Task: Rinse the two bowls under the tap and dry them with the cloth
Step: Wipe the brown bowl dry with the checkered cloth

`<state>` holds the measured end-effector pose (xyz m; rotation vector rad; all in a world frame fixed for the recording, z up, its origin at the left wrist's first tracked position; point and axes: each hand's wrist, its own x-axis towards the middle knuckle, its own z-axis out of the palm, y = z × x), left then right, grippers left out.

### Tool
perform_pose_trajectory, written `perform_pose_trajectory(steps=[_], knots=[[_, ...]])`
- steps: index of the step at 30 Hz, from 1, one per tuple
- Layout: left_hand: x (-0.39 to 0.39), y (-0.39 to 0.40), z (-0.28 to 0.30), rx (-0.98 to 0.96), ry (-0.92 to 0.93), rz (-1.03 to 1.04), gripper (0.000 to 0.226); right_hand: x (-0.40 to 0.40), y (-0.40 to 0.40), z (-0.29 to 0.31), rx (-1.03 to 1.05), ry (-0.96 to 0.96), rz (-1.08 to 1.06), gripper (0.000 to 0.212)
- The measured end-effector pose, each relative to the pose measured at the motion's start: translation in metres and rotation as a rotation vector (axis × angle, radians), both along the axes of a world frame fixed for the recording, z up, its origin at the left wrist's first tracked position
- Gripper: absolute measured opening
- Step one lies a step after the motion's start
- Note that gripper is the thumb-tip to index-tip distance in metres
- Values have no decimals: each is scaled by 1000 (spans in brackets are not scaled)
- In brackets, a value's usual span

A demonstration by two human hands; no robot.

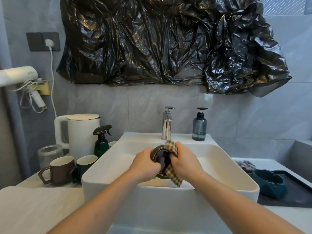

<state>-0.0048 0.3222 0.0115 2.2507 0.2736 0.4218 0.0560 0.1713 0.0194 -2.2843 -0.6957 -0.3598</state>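
A dark brown bowl (162, 160) is held tilted over the white sink (108, 166), its inside facing me. My left hand (145, 163) grips its left rim. My right hand (184, 162) presses a green-and-cream checked cloth (173, 173) against the bowl's right side; the cloth hangs below the hand. A dark green bowl (269, 182) sits on a black tray (297, 198) to the right of the sink. The chrome tap (166, 123) stands behind the bowl; no water is seen running.
Left of the sink stand a brown mug (58, 170), a green mug (84, 164), a glass jar (49, 153), a green spray bottle (101, 141) and a white kettle (79, 132). A blue soap pump (199, 125) sits on the sink's back rim. A white towel (33, 208) lies at front left.
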Motion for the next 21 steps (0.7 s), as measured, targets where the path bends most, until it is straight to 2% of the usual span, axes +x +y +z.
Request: perform_pose_trajectory(steps=[2,4,6,8,11,13,15,17,21], knots=[[1,1,1,28,-66,59,26,1,1,-1,43,31,19,10],[1,3,3,58,-141,152,22,2,4,-5,58,157,56,22],[-1,6,6,27,-196,215,19,-2,7,-8,-13,305,106,33],[-1,8,6,-25,-200,217,20,-3,9,-11,-63,349,125,37],[-2,8,4,-162,-141,127,26,1,6,-10,-23,293,80,34],[-1,4,3,-217,-124,83,20,4,4,-9,-23,249,48,28],[1,2,3,-74,-147,100,5,4,2,-8,-62,205,34,25],[1,2,1,34,-142,99,9,3,3,-8,-88,166,49,25],[1,0,-1,78,-43,-11,9,1,6,-6,-18,47,112,13]])
